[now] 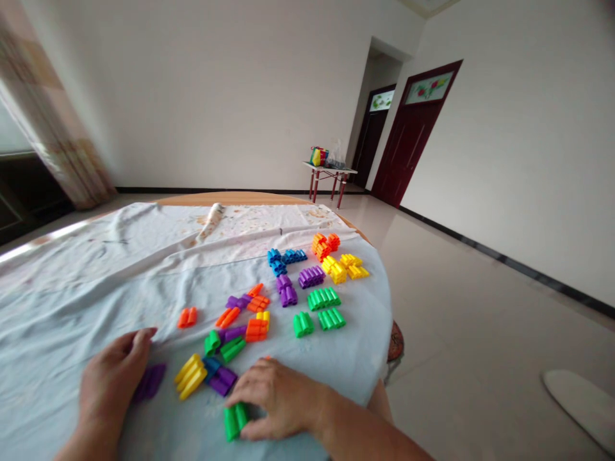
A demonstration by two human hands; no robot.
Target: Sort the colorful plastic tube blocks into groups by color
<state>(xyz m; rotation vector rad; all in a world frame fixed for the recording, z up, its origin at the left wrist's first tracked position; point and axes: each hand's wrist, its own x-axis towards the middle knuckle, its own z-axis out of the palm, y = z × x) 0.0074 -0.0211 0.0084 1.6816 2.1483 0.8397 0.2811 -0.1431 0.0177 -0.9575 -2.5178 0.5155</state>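
Note:
My right hand (276, 398) curves around a green block (235, 421) near the table's front edge, thumb and fingers at its sides. Resting on the cloth at the left, my left hand (115, 374) has its fingers curled and mostly hidden, with a purple block (148, 383) just to its right. Between the hands lie a yellow block (191, 376), a blue block (211, 367) and a purple block (223, 380). Farther back are mixed orange, purple and green blocks, including an orange pair (187, 317) set apart at the left.
Sorted groups stand at the right: green blocks (323, 298), purple blocks (311, 276), yellow blocks (334, 269), blue blocks (294, 256) and orange blocks (321, 247). A wrinkled cloth (158, 282) covers the round table. A small table (329, 169) with bags stands by the wall.

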